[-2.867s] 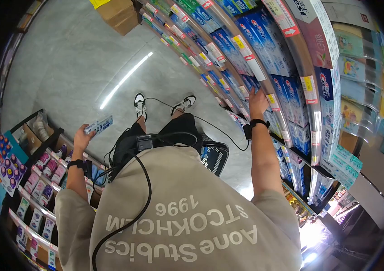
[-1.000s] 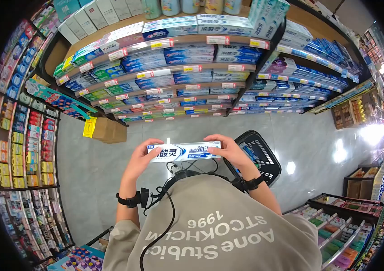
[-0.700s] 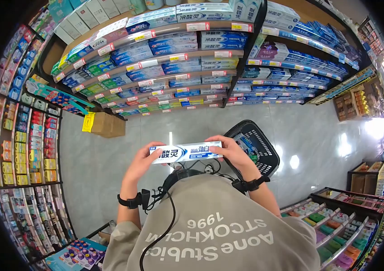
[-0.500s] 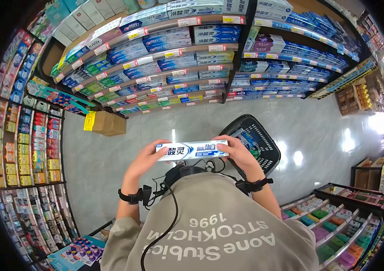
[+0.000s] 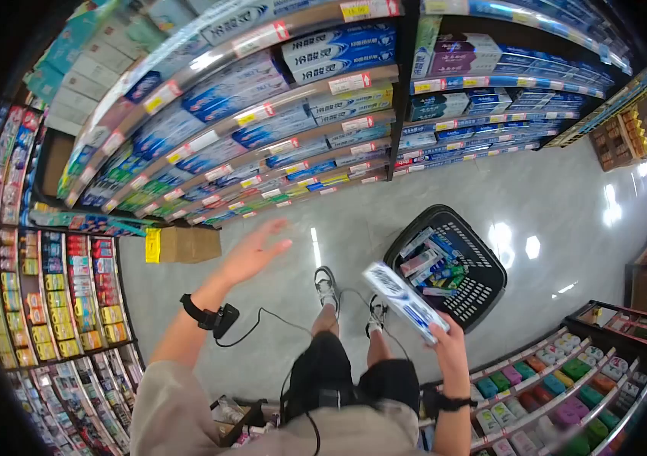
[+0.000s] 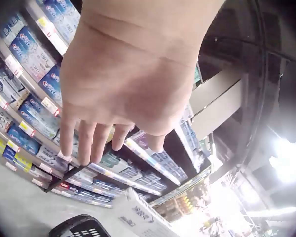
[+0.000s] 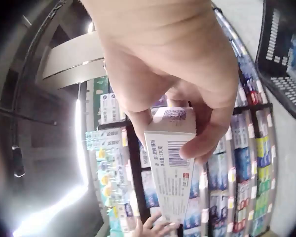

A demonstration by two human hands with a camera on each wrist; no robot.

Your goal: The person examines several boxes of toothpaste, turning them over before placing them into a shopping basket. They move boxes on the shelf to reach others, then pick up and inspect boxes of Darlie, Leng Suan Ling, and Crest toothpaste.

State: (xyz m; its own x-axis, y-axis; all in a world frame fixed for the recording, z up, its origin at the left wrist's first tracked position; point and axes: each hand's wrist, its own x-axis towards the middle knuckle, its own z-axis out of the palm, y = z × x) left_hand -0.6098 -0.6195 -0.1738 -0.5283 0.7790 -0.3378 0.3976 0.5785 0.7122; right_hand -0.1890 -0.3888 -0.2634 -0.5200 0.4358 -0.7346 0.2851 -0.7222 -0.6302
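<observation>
In the head view the right hand [image 5: 451, 351] grips one end of a white and blue toothpaste box [image 5: 405, 302], whose far end points up and left beside the basket [image 5: 492, 262]. The right wrist view shows that hand [image 7: 187, 108] pinching the box [image 7: 171, 168] by its end, barcode side visible. The left hand [image 5: 253, 252] holds nothing and is raised at the left, fingers extended toward the shelves. In the left wrist view the left hand [image 6: 118, 94] has its fingers spread, with the box [image 6: 140, 217] below, apart from it.
Shelves of toothpaste boxes [image 5: 263, 140] curve across the top. A cardboard box [image 5: 193, 245] sits on the floor at the left. The black basket holds several packages. Low shelves [image 5: 536, 403] stand at lower right, a cable hangs near the legs.
Both hands held the box between them; the left hand has let go and moved away left. The right hand has moved down and right with the box, now tilted. The view has shifted.
</observation>
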